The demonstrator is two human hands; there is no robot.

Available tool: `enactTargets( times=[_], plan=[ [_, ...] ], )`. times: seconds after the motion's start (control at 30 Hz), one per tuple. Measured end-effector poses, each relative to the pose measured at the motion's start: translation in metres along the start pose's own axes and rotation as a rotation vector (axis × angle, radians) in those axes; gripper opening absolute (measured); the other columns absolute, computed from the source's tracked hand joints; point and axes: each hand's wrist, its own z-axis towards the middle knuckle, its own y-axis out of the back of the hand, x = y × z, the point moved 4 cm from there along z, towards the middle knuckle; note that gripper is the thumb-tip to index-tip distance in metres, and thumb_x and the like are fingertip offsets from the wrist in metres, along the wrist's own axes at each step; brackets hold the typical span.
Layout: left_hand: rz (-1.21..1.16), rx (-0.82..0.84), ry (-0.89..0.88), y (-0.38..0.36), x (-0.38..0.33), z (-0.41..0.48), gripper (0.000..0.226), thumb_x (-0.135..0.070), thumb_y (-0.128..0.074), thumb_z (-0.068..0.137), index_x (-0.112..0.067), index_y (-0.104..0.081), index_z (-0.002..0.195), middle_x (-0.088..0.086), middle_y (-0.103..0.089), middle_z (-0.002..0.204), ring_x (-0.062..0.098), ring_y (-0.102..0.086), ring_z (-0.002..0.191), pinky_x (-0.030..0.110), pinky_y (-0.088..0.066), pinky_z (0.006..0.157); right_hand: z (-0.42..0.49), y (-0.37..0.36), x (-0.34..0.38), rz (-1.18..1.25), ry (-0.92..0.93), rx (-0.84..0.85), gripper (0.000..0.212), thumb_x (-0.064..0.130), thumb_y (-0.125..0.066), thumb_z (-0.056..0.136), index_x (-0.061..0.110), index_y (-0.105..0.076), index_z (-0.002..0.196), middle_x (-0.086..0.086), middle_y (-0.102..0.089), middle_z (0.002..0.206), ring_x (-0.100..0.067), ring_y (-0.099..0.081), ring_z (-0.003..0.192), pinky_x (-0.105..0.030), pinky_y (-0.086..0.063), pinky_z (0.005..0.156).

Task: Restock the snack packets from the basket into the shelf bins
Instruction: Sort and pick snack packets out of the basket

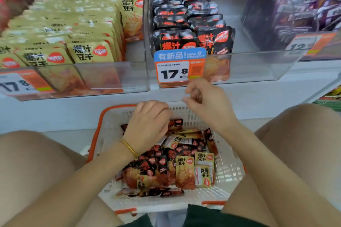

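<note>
1. Head view: left hand (pixel 147 125) reaches knuckles-up into the white plastic mesh basket with an orange rim (pixel 228 169); its fingers curl down onto the heaped black-red and tan snack packets (pixel 184 171); whether it grips one I cannot tell.
2. Right hand (pixel 204 97) hovers above the basket's far rim, fingers curled inward; any hold is hidden.
3. Clear plastic shelf bin (pixel 249 68) just beyond holds two rows of upright black packets (pixel 214 40) at its left; its right half stands open; an orange-and-blue price tag (pixel 180 66) hangs on its front edge.
</note>
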Motion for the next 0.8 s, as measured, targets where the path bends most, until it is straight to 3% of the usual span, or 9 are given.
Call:
enactTargets(
  times=[0.13, 0.2, 0.33, 0.43, 0.53, 0.6, 0.73, 0.8],
  plan=[
    [-0.032, 0.434, 0.241, -0.066, 0.046, -0.058, 0.019, -0.013, -0.049, 0.079, -0.013, -0.067, 0.087, 0.006, -0.064, 0.091, 0.029, -0.056, 0.091, 0.039, -0.044, 0.074, -0.004, -0.085, -0.041, -0.109, -0.096, 0.489, 0.008, 0.018, -0.058, 0.091, 0.014, -0.061, 0.098, 0.003, -0.058, 0.088, -0.013, -0.053, 0.083, -0.028, -0.045, 0.073],
    [-0.073, 0.703, 0.329, -0.091, 0.058, -0.081, 0.022, -0.008, -0.052, 0.085, -0.014, -0.066, 0.101, 0.006, -0.062, 0.106, 0.031, -0.053, 0.103, 0.042, -0.046, 0.083, -0.007, -0.113, -0.062, -0.158, -0.163, 0.643, 0.012, 0.018, -0.055, 0.093, 0.012, -0.061, 0.102, 0.003, -0.056, 0.092, -0.012, -0.05, 0.086, -0.027, -0.043, 0.076],
    [-0.018, 1.077, 0.221, -0.139, 0.048, -0.112, 0.033, -0.016, -0.046, 0.095, -0.02, -0.056, 0.127, 0.004, -0.04, 0.141, 0.028, -0.036, 0.125, 0.038, -0.039, 0.098, -0.02, -0.142, -0.09, -0.12, -0.319, 0.749, 0.016, 0.013, -0.052, 0.094, 0.008, -0.058, 0.107, -0.001, -0.055, 0.096, -0.019, -0.055, 0.086, -0.034, -0.047, 0.08],
    [-0.006, 1.262, 0.224, -0.171, 0.032, -0.128, 0.039, -0.017, -0.047, 0.095, -0.019, -0.049, 0.135, 0.011, -0.02, 0.152, 0.033, -0.021, 0.136, 0.044, -0.031, 0.107, -0.03, -0.154, -0.107, -0.156, -0.345, 0.786, 0.016, 0.015, -0.053, 0.094, 0.008, -0.057, 0.107, 0.003, -0.05, 0.09, -0.021, -0.056, 0.089, -0.027, -0.04, 0.071],
    [0.018, 1.352, 0.219, -0.192, 0.028, -0.139, 0.045, -0.007, -0.051, 0.091, -0.016, -0.046, 0.136, 0.014, -0.01, 0.155, 0.035, -0.018, 0.137, 0.046, -0.028, 0.109, -0.031, -0.155, -0.119, -0.144, -0.402, 0.802, 0.017, 0.017, -0.054, 0.094, 0.006, -0.058, 0.107, 0.006, -0.048, 0.085, -0.019, -0.053, 0.084, -0.026, -0.04, 0.071],
    [0.017, 1.352, 0.222, -0.198, 0.03, -0.144, 0.049, -0.002, -0.05, 0.09, -0.015, -0.043, 0.137, 0.014, -0.007, 0.156, 0.036, -0.017, 0.138, 0.047, -0.027, 0.11, -0.028, -0.152, -0.122, -0.148, -0.425, 0.795, 0.019, 0.016, -0.052, 0.094, 0.004, -0.058, 0.108, -0.001, -0.054, 0.093, -0.022, -0.058, 0.088, -0.03, -0.045, 0.075],
    [0.051, 1.247, 0.292, -0.2, 0.039, -0.139, 0.044, -0.01, -0.045, 0.094, -0.008, -0.038, 0.137, 0.016, -0.023, 0.15, 0.033, -0.024, 0.135, 0.043, -0.031, 0.107, -0.022, -0.15, -0.123, -0.098, -0.489, 0.742, 0.016, 0.011, -0.052, 0.094, 0.004, -0.059, 0.106, -0.008, -0.062, 0.099, -0.028, -0.064, 0.088, -0.039, -0.053, 0.079],
    [0.016, 1.243, 0.288, -0.201, 0.037, -0.14, 0.035, -0.016, -0.045, 0.096, -0.01, -0.049, 0.129, 0.016, -0.026, 0.149, 0.033, -0.024, 0.135, 0.044, -0.031, 0.107, -0.022, -0.15, -0.12, -0.066, -0.502, 0.73, 0.016, 0.011, -0.052, 0.094, 0.004, -0.058, 0.107, -0.008, -0.063, 0.094, -0.029, -0.065, 0.083, -0.042, -0.054, 0.077]
  ],
)
